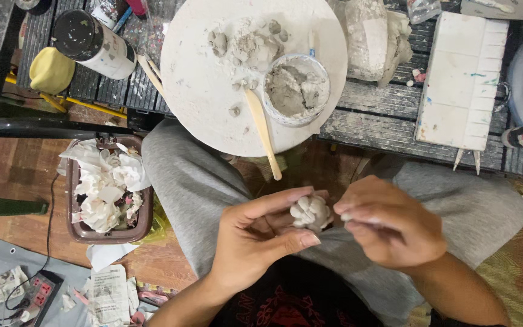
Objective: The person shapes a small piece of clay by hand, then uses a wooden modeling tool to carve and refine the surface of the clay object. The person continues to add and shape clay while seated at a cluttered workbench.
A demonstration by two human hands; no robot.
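My left hand (255, 239) holds a small lumpy grey clay piece (311, 212) between thumb and fingers, over my lap in grey trousers. My right hand (388, 224) is curled close beside it on the right, its fingertips touching or nearly touching the clay. Above my hands lies a round white board (201, 91) with clay crumbs (246, 42), a small clear tub of grey clay (296, 89) and a wooden modelling stick (263, 130) hanging over the board's near edge.
A dark slatted table (370, 118) holds a white rectangular slab (464, 82), a bagged clay lump (373, 36), a white bottle with a black cap (92, 43) and a yellow sponge (51, 69). A brown bin of crumpled paper (107, 188) and a power strip (34, 293) sit on the floor at left.
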